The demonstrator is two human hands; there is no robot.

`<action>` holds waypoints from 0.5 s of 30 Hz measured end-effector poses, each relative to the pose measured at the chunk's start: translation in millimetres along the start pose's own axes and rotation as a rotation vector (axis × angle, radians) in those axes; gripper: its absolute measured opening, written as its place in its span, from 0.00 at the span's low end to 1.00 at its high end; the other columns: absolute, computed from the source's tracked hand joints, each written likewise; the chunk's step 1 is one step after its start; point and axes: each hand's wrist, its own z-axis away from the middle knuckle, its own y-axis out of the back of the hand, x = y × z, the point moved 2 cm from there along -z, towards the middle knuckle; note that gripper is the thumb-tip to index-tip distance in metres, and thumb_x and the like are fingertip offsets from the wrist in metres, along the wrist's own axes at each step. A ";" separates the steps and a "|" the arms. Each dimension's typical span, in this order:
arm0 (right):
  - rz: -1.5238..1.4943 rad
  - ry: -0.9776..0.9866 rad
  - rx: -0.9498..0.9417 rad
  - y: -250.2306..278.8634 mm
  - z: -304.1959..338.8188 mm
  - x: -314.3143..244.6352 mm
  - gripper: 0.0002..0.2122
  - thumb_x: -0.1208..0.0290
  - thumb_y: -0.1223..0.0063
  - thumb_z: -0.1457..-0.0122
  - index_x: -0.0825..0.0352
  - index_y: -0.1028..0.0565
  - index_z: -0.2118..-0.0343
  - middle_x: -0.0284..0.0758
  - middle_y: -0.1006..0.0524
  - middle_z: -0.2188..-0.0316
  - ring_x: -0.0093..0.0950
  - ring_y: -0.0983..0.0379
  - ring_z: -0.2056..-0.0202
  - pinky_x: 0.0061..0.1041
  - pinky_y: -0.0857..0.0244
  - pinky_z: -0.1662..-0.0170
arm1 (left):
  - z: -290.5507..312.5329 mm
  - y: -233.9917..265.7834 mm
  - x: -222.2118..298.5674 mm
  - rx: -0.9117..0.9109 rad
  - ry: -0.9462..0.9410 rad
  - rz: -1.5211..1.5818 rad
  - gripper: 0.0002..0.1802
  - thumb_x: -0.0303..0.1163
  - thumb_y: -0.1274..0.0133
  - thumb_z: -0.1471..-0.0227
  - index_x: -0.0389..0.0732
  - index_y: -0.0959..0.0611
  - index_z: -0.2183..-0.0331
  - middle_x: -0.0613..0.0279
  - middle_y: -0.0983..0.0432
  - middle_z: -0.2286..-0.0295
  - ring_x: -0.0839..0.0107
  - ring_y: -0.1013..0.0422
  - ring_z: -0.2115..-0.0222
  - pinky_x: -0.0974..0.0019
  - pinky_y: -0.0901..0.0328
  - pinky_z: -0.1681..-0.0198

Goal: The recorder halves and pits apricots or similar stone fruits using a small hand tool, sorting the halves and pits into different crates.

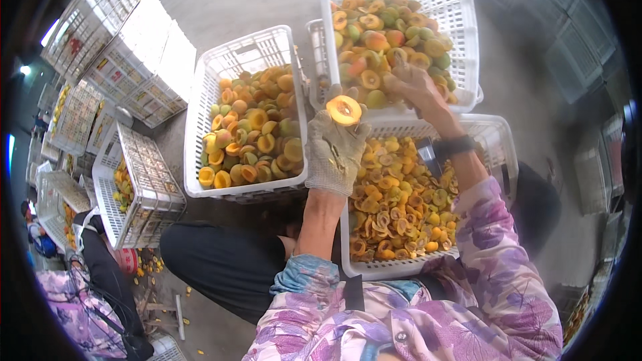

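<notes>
My left hand [338,150], in a pale, stained work glove, is closed around a cut apricot half [344,110]. Its cut face is up, with a brown centre showing. My right hand [420,90] reaches over the upper crate [468,47] among whole and cut apricots [391,33]. Its fingers are blurred, so whether they grip a fruit is unclear. A dark band [455,146] circles that wrist. Below lies a crate [498,137] with many small yellow-brown apricot pieces [401,207]. Beside the wrist, a flat blue-grey piece [428,154] shows there, its kind unclear.
Left of my hands stands a white crate [192,154] of apricot halves [247,137]. Stacked crates [137,53] and a tilted crate [150,190] are farther left. A person in a floral sleeve [77,307] sits at the lower left. More crates [582,60] line the right.
</notes>
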 end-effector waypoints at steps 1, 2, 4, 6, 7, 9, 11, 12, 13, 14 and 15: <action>0.154 0.179 0.126 -2.9 -4.1 8.3 0.09 0.70 0.46 0.42 0.68 0.31 0.64 0.29 0.36 0.83 0.19 0.40 0.83 0.22 0.46 0.81 | -1.8 -5.3 2.1 0.007 -0.022 0.025 0.17 0.39 0.51 0.42 0.38 0.27 0.55 0.55 0.28 0.58 0.63 0.28 0.60 0.62 0.28 0.64; 0.303 0.356 0.249 -6.9 -5.8 10.3 0.09 0.72 0.45 0.43 0.69 0.32 0.63 0.30 0.36 0.84 0.21 0.40 0.83 0.23 0.45 0.81 | 0.2 -10.4 5.0 0.056 -0.054 -0.010 0.17 0.40 0.51 0.42 0.38 0.27 0.57 0.57 0.28 0.61 0.63 0.28 0.62 0.62 0.29 0.65; 0.337 0.323 0.202 -27.5 9.2 -12.2 0.10 0.76 0.46 0.44 0.70 0.34 0.63 0.34 0.37 0.84 0.23 0.39 0.82 0.26 0.42 0.79 | -2.1 3.3 13.5 0.060 -0.137 -0.044 0.21 0.43 0.53 0.41 0.42 0.28 0.50 0.59 0.28 0.57 0.67 0.30 0.63 0.66 0.31 0.62; 0.290 0.302 0.149 -47.3 39.1 -37.6 0.10 0.80 0.46 0.46 0.71 0.35 0.64 0.38 0.37 0.83 0.26 0.39 0.82 0.27 0.41 0.77 | -3.3 11.3 18.8 0.036 -0.183 -0.110 0.23 0.44 0.55 0.39 0.43 0.28 0.47 0.61 0.28 0.59 0.70 0.31 0.65 0.69 0.32 0.61; 0.219 0.303 0.118 -58.4 53.5 -47.5 0.11 0.82 0.46 0.48 0.70 0.36 0.65 0.39 0.37 0.83 0.27 0.40 0.82 0.27 0.41 0.77 | -3.8 10.9 21.1 0.055 -0.201 -0.125 0.23 0.44 0.56 0.39 0.42 0.28 0.48 0.60 0.28 0.59 0.70 0.31 0.65 0.69 0.32 0.61; 0.312 0.315 0.083 -71.4 71.4 -54.6 0.12 0.82 0.45 0.49 0.69 0.37 0.65 0.41 0.34 0.82 0.34 0.36 0.81 0.30 0.40 0.76 | -5.5 4.9 23.4 0.084 -0.229 -0.161 0.22 0.43 0.58 0.39 0.41 0.27 0.49 0.59 0.27 0.60 0.71 0.31 0.65 0.69 0.32 0.61; 0.376 0.312 0.076 -84.4 80.7 -58.6 0.13 0.83 0.46 0.50 0.68 0.37 0.65 0.42 0.32 0.81 0.40 0.32 0.79 0.34 0.39 0.75 | -1.6 -0.5 27.8 0.069 -0.261 -0.202 0.22 0.43 0.59 0.39 0.40 0.26 0.50 0.59 0.27 0.61 0.72 0.30 0.66 0.70 0.32 0.61; 0.395 0.304 0.086 -91.9 83.2 -59.1 0.13 0.83 0.46 0.50 0.68 0.38 0.65 0.43 0.31 0.80 0.43 0.31 0.77 0.36 0.39 0.75 | 1.0 -2.7 30.3 0.063 -0.280 -0.222 0.21 0.43 0.60 0.39 0.39 0.26 0.51 0.59 0.26 0.61 0.72 0.30 0.66 0.71 0.32 0.61; 0.414 0.296 0.096 -98.1 85.0 -60.4 0.14 0.83 0.46 0.50 0.67 0.38 0.64 0.44 0.30 0.79 0.46 0.30 0.75 0.38 0.38 0.74 | 3.6 -4.0 31.7 0.092 -0.280 -0.248 0.21 0.43 0.60 0.38 0.39 0.25 0.51 0.60 0.26 0.62 0.73 0.30 0.66 0.71 0.32 0.61; 0.400 0.230 0.080 -100.4 84.9 -61.4 0.15 0.83 0.47 0.51 0.66 0.38 0.63 0.46 0.28 0.75 0.50 0.29 0.70 0.43 0.39 0.72 | 4.0 -6.2 30.9 0.115 -0.275 -0.271 0.21 0.43 0.60 0.38 0.39 0.25 0.52 0.61 0.26 0.62 0.73 0.30 0.66 0.71 0.32 0.61; 0.413 0.240 0.102 -100.7 84.7 -64.2 0.15 0.83 0.47 0.51 0.66 0.38 0.63 0.46 0.28 0.75 0.50 0.29 0.70 0.42 0.39 0.72 | 3.7 -7.3 29.6 0.139 -0.270 -0.294 0.21 0.44 0.61 0.38 0.39 0.24 0.53 0.61 0.26 0.62 0.74 0.30 0.66 0.71 0.32 0.62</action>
